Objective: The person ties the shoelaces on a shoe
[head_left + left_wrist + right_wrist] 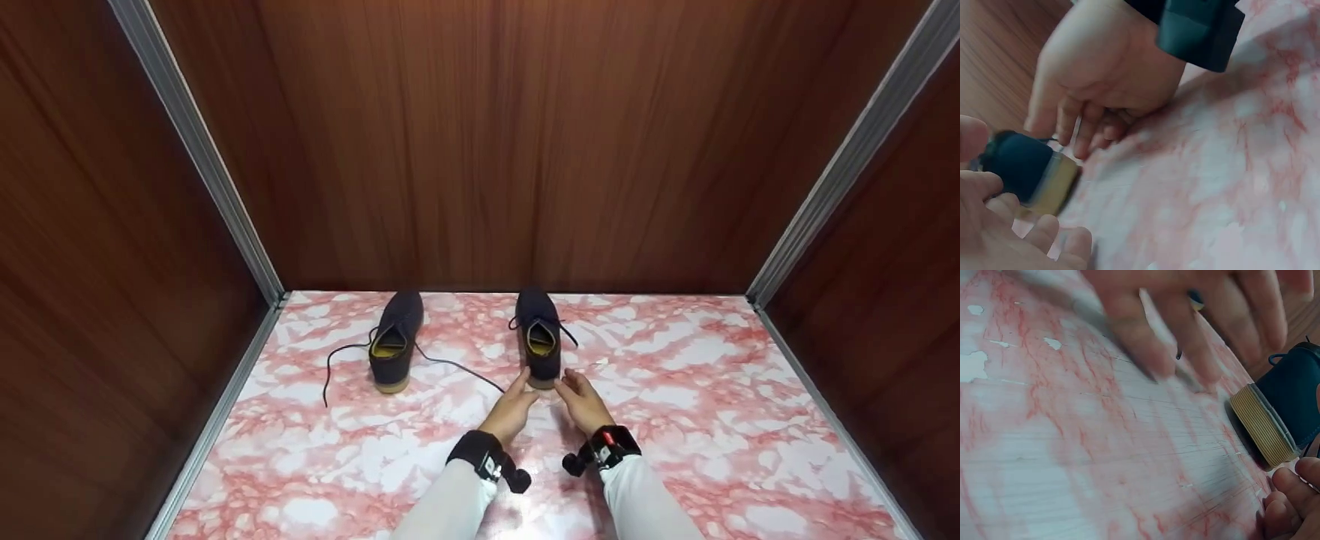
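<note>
Standing at far left, the first dark shoe [405, 326] has its loose lace [450, 362] trailing both ways across the pink-and-white table [337, 472], toe near the brown wall [465, 150]. Next, the left hand [511, 411], fingers spread, and there's the second dark shoe [541, 341], upright, heel right between both hands! Beyond it comes the right hand [585, 405], fingers loosely parted; whether either hand touches, I can't tell.

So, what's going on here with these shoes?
A person's left hand and right hand are at either side of the heel of a dark blue lace-up shoe; whether they touch it is unclear. The other shoe stands to its left, laces trailing loose across the red-and-white surface.
</note>
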A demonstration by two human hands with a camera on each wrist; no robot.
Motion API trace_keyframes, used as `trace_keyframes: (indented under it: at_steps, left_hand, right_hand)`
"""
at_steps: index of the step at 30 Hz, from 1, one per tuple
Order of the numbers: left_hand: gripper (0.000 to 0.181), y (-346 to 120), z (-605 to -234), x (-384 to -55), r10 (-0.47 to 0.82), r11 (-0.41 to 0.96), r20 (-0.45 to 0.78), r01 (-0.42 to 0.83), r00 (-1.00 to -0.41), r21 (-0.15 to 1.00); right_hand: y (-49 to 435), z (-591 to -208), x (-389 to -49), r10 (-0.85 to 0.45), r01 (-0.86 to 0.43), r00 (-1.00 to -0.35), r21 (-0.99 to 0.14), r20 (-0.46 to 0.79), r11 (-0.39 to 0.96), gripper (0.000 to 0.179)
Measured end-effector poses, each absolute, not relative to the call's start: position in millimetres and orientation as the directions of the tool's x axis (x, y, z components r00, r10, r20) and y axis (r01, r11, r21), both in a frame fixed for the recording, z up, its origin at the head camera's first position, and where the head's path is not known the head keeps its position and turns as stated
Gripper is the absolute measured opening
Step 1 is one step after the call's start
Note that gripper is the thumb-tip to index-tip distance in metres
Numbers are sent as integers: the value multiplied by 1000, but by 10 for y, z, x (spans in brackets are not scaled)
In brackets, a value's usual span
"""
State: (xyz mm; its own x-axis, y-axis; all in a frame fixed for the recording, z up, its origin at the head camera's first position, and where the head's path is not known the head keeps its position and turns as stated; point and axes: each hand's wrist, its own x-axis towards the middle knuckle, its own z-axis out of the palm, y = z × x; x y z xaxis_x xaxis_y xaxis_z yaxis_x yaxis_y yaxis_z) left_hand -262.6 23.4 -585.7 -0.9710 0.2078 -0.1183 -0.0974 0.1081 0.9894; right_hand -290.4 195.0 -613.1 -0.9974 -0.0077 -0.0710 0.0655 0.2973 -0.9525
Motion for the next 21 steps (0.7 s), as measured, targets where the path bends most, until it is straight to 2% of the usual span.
trace_keyframes:
  at_steps: [5, 9, 16, 21]
  left_hand:
    - [64, -62, -5666, -2594, 215, 134, -65, -36, -974, 990]
    - [62, -387, -5451, -2606, 174, 182, -26, 6, -984, 983]
    - [54, -988, -5170, -2724, 2, 249, 96, 94, -995, 964]
    - [46, -1354, -5136, -2804, -142, 364, 195, 132, -970, 922]
  right_hand:
    - [1964, -6123, -2894, -12, 83, -996, -955, -89, 284, 63]
    - [1972, -6118, -2891, -7, 88, -996, -953, -94, 288, 62]
    - [1975, -6137, -2906, -1, 76, -997, -956, -80, 282, 60]
    - [1962, -6136, -2878, -2, 74, -997, -958, -78, 278, 59]
